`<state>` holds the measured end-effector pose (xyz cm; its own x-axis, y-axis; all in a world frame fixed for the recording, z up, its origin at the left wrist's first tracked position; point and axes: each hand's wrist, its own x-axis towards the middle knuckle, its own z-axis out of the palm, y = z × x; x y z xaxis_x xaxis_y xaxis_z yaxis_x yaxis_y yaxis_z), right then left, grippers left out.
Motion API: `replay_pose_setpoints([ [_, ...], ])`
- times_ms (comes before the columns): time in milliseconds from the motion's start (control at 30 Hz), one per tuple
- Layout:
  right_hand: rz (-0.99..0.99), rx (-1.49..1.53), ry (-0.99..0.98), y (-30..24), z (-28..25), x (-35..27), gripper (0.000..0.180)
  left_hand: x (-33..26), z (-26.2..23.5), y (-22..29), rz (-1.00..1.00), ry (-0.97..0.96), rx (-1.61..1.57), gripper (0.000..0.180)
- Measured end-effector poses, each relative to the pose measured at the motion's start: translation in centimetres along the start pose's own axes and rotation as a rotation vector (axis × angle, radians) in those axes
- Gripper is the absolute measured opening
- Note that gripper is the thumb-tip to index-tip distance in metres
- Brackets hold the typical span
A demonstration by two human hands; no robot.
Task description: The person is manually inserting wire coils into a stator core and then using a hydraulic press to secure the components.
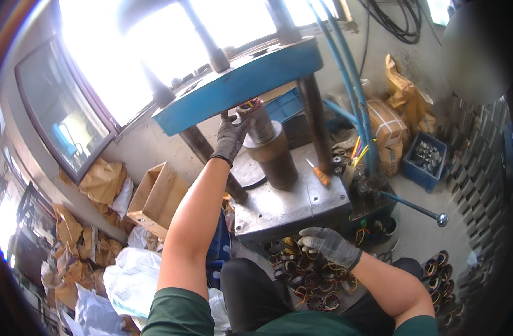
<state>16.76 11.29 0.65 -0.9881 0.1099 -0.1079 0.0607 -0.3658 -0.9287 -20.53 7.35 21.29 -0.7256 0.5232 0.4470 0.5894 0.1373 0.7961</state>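
My left hand, in a grey glove, reaches up under the blue press plate. Its fingers close around the side of a motor stator with coloured wires, which sits on top of an upright metal cylinder. Part of that grip is hidden by the hand itself. My right hand, gloved too, hovers just off the front edge of the steel press table. Its fingers are loosely stretched and apart, with nothing seen in them. Below it lie several wound stators with loose wires.
An orange-handled screwdriver lies on the press table beside a steel column. A blue lever with a ball end sticks out at right. Farther right stands a blue crate of metal parts. A wooden box is at left.
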Motion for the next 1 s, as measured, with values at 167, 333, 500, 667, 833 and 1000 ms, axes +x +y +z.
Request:
replay_pose_setpoints([
  [167, -0.03, -0.336, 0.071, -2.5, 1.3, -2.3, 0.032, -9.3, -5.9, -6.0, 0.043, 0.071, -0.045, 0.08],
  [333, -0.22, -0.806, 0.038, -3.7, 0.6, -2.6, 0.019, -25.7, -12.8, -19.0, 0.058, 0.018, -0.095, 0.028],
  [500, -0.348, -0.929, 0.062, -4.2, -0.6, -2.7, 0.012, -44.4, -13.3, -26.3, -0.582, 0.173, -0.112, 0.016],
  [667, -0.353, -0.918, 0.155, -4.1, -1.2, -2.9, 0.013, -63.5, -9.3, -30.8, -0.925, 0.077, 0.117, 0.038],
  [833, -0.381, -0.924, 0.275, -5.6, -3.7, -6.6, 0.024, -75.8, -5.5, -33.6, -1.105, -0.026, 0.186, 0.055],
  [1000, -0.471, -1.112, 0.498, -6.6, -6.9, -12.0, 0.037, -77.0, -9.9, -31.6, -1.261, -0.316, 0.448, 0.055],
])
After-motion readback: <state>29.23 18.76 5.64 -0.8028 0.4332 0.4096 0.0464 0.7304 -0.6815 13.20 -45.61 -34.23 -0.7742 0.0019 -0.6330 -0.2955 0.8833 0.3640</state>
